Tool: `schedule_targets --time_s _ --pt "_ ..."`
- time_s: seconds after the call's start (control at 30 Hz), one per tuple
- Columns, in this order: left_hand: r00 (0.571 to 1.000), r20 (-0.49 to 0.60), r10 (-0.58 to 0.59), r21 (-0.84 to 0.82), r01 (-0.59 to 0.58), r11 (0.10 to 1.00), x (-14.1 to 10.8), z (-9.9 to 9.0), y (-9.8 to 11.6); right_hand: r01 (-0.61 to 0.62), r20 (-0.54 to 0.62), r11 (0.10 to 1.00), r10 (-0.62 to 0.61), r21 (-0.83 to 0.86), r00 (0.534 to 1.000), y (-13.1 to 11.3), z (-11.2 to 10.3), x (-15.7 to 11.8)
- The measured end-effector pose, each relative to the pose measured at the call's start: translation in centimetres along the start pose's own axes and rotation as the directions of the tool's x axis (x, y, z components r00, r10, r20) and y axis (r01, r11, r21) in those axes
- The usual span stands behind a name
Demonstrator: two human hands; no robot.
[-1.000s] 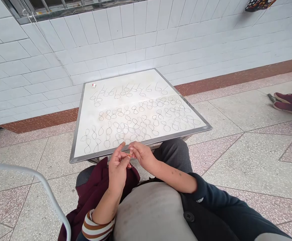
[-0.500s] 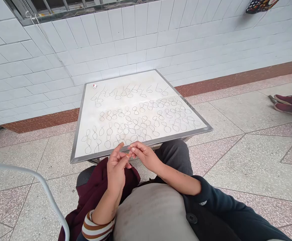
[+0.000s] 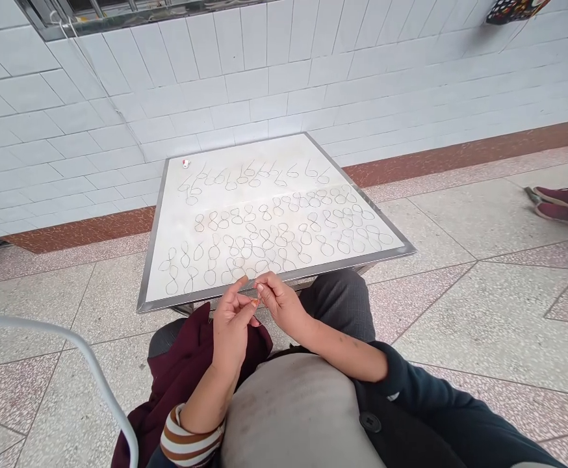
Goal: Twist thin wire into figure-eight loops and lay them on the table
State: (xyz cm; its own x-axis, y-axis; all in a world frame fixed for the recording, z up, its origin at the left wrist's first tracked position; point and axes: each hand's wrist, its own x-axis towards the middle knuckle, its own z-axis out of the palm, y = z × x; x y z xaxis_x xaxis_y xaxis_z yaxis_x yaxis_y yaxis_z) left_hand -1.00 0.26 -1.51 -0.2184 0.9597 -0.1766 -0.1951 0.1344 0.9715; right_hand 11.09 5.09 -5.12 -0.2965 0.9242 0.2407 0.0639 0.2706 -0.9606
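Note:
My left hand (image 3: 232, 318) is raised over my lap just in front of the table's near edge, its thumb and a finger pinched together. An orange-brown covering shows on the fingertips. Close against it, my right hand (image 3: 277, 299) also pinches, thumb against forefinger. Whatever lies between the fingertips is too fine to make out. On the white square table (image 3: 167, 221) with a metal rim lie many thin dark loops (image 3: 247, 247), in rows. Those nearer me are shaped like a figure eight; the far ones (image 3: 245, 172) have a single loop and a tail.
A small white-and-red object (image 3: 186, 164) sits at the table's far left corner. White wall tiles (image 3: 245, 91) rise behind the table. At left curves a grey metal tube (image 3: 89, 364). Another person's dark red shoes (image 3: 561, 201) stand at the right on the stone floor (image 3: 450, 305).
Both hands have shifted slightly right, still pinching close together, and the fingertips are a little farther apart. The loops on the table lie as before. The view has moved slightly.

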Motion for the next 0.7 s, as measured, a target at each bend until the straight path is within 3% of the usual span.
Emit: schedule_targets --time_s 0.17,0.37,0.7 --pt "1.0 0.021 0.003 0.019 -0.004 1.0 0.0 0.0 -0.1 -0.02 0.073 0.997 0.015 0.073 0.997 -0.4 -0.5 0.5" --pt "0.997 0.056 0.048 0.141 -0.056 0.988 -0.3 0.2 -0.6 -0.06 0.017 0.998 0.059 0.028 0.998 -0.6 -0.5 0.5" --pt "0.998 0.063 -0.008 0.058 0.005 0.998 0.1 0.2 -1.5 -0.025 0.019 0.999 0.024 0.04 1.0 0.4 -0.2 0.6"
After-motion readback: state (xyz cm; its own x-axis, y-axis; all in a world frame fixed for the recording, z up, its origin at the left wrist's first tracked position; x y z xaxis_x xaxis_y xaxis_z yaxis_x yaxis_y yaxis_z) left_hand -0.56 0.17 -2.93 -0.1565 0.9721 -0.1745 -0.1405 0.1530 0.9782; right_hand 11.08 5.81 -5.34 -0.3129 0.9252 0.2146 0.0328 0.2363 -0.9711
